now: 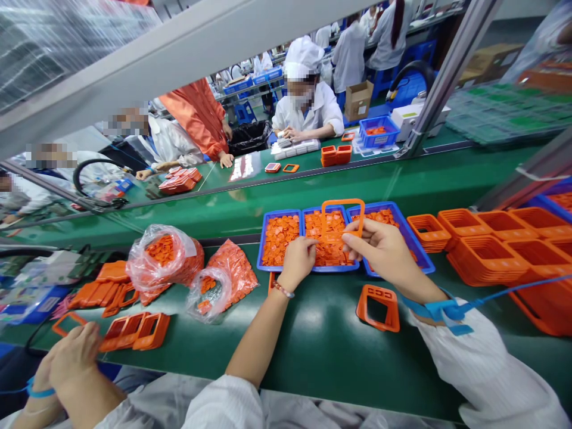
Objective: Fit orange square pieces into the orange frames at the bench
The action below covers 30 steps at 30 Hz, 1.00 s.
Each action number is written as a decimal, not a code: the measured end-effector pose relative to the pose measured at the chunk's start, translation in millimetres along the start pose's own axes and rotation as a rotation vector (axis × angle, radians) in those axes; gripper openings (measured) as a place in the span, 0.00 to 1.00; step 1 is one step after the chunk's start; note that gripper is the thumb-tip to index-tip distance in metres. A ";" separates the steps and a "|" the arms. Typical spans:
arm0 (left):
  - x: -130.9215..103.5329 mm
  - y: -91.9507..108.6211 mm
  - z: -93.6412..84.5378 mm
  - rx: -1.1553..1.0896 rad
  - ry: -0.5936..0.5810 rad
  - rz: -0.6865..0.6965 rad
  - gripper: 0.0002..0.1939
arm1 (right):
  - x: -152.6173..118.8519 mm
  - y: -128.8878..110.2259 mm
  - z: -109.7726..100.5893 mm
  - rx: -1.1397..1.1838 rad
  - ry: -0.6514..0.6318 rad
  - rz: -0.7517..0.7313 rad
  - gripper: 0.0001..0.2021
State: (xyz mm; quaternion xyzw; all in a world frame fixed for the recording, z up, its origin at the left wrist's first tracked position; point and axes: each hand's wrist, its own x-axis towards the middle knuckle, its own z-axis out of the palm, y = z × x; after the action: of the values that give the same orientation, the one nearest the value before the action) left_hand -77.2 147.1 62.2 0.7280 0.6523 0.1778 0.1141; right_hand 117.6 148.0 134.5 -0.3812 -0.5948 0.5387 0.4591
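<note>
My right hand (pixel 379 244) pinches an orange rectangular plastic frame (pixel 343 203) by its lower right corner, holding it upright above the blue bins. My left hand (pixel 298 257) is over the near edge of the middle blue bin (pixel 333 269), its fingers curled together; whatever they hold, if anything, is hidden. Small orange plastic pieces (pixel 279 235) fill the left bin, and more lie in the middle and right bins. On the green bench in front of my right hand lies an orange frame with a dark window (pixel 378 308).
Stacks of orange frames (pixel 487 259) stand at the right. Plastic bags of orange pieces (pixel 163 256) lie left of the bins. A neighbour's hands (pixel 74 354) work at the lower left, beside more frames (pixel 136 330). A metal post (pixel 447 77) rises behind the bench.
</note>
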 end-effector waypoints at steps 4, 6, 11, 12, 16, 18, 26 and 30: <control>-0.8 -0.3 0.2 0.050 -0.011 -0.009 0.12 | 0.1 0.6 -0.5 0.004 -0.002 -0.001 0.18; -1.2 0.3 -0.2 0.074 -0.018 -0.007 0.13 | 0.2 1.2 -1.0 0.009 -0.005 -0.004 0.17; -3.1 3.6 0.0 0.156 -0.025 -0.045 0.13 | -0.1 1.7 -2.1 0.020 0.006 -0.001 0.17; -3.5 4.5 0.3 0.174 -0.022 -0.061 0.12 | -0.3 1.5 -2.1 0.022 0.005 -0.003 0.16; -4.3 7.5 2.5 0.228 -0.023 -0.097 0.11 | -1.4 -0.6 -1.1 0.027 0.002 -0.012 0.14; -3.9 7.9 4.2 0.263 -0.029 -0.106 0.11 | -1.9 -2.1 -0.3 0.029 0.002 -0.013 0.14; -3.0 5.3 11.9 0.350 -0.001 -0.086 0.13 | -2.3 -3.2 0.8 0.018 0.004 -0.017 0.12; -3.7 5.7 12.2 0.362 -0.008 -0.077 0.14 | -2.7 -2.4 0.3 0.020 0.007 -0.018 0.13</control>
State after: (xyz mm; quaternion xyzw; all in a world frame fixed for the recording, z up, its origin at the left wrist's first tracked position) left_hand -67.4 143.6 52.9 0.7119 0.7004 0.0501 -0.0094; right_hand 118.2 145.0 136.5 -0.3731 -0.5913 0.5391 0.4696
